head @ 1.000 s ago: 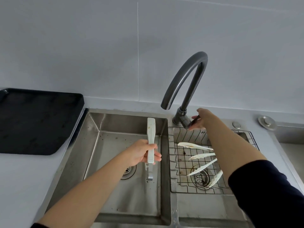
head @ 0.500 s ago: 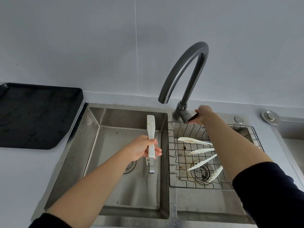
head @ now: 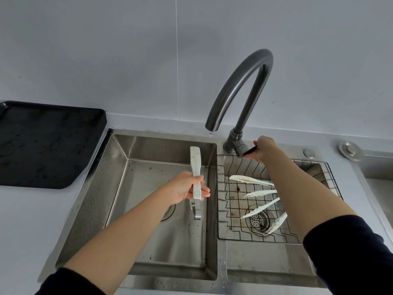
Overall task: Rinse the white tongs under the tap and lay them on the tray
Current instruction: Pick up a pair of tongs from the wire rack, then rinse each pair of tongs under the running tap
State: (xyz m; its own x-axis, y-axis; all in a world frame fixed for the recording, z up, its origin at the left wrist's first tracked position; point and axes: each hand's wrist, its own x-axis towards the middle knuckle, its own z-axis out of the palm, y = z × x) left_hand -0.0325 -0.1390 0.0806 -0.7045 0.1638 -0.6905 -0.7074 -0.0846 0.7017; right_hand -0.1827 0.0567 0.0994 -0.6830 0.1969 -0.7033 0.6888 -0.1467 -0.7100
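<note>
At the far left, a black tray (head: 49,143) lies flat on the pale surface (head: 25,220), its right edge just beside the rim of the left basin (head: 119,167). Over that basin the left hand (head: 187,188) grips the white tongs (head: 195,165) around their middle. They stand nearly upright with the white end up and the metal end down, near the divider, and the steel floor lies open to their left. The tap (head: 240,88) arches above, its spout mouth just above and to the right of the tongs' top end. The right hand (head: 263,149) pinches the tap's dark lever (head: 251,149) at the base. Below that arm, a wire rack (head: 234,209) sits in the right basin (head: 265,267) and carries loose tongs (head: 251,180), their arms fanned out, some over the drain strainer (head: 260,222). The forearm hides their far ends.
</note>
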